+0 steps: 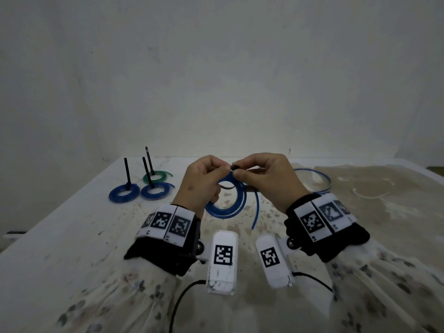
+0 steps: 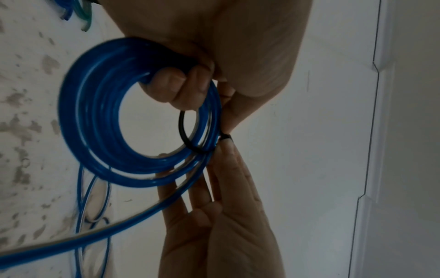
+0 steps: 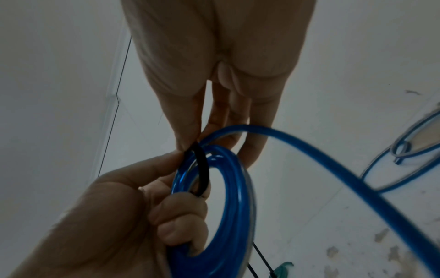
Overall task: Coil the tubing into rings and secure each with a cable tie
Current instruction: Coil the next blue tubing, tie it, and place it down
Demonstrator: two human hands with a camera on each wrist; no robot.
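A blue tubing coil (image 1: 227,203) (image 2: 95,116) (image 3: 228,197) hangs above the table between both hands. My left hand (image 1: 204,181) (image 2: 181,88) grips the coil, its fingers curled through the ring. A black cable tie (image 1: 234,167) (image 2: 188,137) (image 3: 202,167) loops around the coil's strands. My right hand (image 1: 262,174) (image 3: 190,139) pinches the tie's end at the top of the coil, against the left thumb and forefinger. A loose tail of blue tubing (image 1: 255,210) (image 3: 333,169) trails off the coil.
Three tied rings, two blue (image 1: 124,193) (image 1: 156,190) and one green (image 1: 156,177), lie at the back left with black tie tails standing up. More loose blue tubing (image 1: 319,179) (image 3: 404,146) lies at the back right. The table (image 1: 72,236) is stained white.
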